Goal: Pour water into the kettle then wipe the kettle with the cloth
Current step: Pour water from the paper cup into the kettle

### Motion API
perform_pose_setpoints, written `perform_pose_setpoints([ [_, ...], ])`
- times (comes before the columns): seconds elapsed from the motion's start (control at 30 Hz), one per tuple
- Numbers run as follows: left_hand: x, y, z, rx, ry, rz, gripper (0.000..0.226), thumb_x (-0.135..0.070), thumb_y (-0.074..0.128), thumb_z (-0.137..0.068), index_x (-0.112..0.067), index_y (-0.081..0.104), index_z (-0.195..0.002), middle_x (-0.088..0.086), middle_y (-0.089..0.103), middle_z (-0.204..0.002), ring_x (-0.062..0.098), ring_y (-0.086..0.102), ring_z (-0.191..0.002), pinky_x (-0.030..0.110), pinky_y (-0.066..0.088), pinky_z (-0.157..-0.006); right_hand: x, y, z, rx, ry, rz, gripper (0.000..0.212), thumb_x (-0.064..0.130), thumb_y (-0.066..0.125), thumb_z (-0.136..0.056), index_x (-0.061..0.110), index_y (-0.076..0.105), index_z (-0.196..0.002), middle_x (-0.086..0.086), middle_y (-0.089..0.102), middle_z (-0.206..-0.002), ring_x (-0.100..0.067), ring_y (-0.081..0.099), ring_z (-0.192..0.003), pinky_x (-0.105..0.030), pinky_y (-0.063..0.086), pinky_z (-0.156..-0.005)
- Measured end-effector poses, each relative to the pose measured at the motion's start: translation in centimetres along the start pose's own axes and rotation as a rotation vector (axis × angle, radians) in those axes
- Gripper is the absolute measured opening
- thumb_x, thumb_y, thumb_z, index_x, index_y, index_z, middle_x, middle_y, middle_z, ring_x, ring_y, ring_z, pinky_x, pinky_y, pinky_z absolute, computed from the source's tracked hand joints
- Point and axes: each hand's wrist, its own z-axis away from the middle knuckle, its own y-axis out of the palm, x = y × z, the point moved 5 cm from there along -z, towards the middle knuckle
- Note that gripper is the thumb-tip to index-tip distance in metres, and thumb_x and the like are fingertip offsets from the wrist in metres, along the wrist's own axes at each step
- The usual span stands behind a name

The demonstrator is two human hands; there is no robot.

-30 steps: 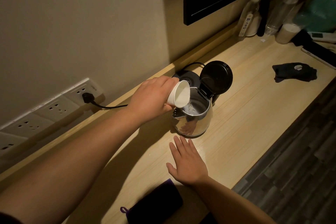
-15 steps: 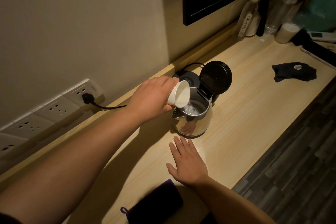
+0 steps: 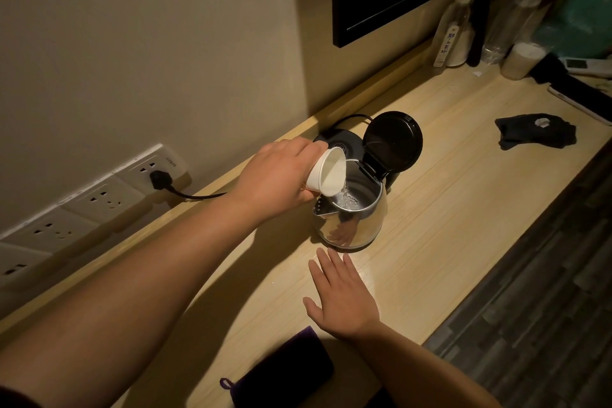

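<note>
Pale wood counter point(image 3: 447, 209) runs along a beige wall, dimly lit, and the steel kettle point(image 3: 356, 219) stands near its middle with the black lid point(image 3: 394, 141) tipped up and back. Over the kettle's mouth the left hand point(image 3: 278, 179) is clamped round a small white cup point(image 3: 328, 174), tilted steeply so a thin stream of water falls inside. The right hand point(image 3: 342, 295) lies flat and spread on the wood just in front of the kettle, holding nothing and not touching it. Nearer the body than the kettle sits the dark purple cloth point(image 3: 284, 371), untouched; wiping is not yet begun.

Risks, as I judge them: the cup's lip is close to the kettle's near rim, so a quicker tilt or a small drift toward the spout could send water down the outside. Behind the kettle its black base point(image 3: 341, 142) is plugged into the wall socket point(image 3: 155, 172), so spilled water running that way matters. With nobody steadying the kettle, a knock from the cup could shift it.
</note>
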Motion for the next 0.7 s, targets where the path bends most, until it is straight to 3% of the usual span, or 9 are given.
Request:
perform_pose_setpoints([
  [0.37,0.19,0.09,-0.35,0.007,0.020,-0.043,0.073,-0.033,0.078,-0.072,-0.024,0.043,-0.135,0.002,0.054,-0.129,0.026,0.050,-0.116,0.041,0.037,-0.095,-0.03,0.10,-0.02,-0.003,0.000,-0.019,0.070,0.059,0.037,-0.094,0.012,0.046,-0.145,-0.016,0.038,-0.154,-0.035,0.031,-0.145,-0.051,0.011,-0.121],
  [0.7,0.50,0.05,-0.61,0.017,0.030,-0.049,0.072,-0.037,0.077,-0.072,-0.025,0.043,-0.135,0.002,0.054,-0.128,0.026,0.050,-0.115,0.040,0.037,-0.094,-0.07,0.10,-0.07,0.009,0.004,-0.013,0.069,0.060,0.038,-0.093,0.013,0.050,-0.143,-0.015,0.043,-0.152,-0.035,0.036,-0.142,-0.054,0.017,-0.114],
])
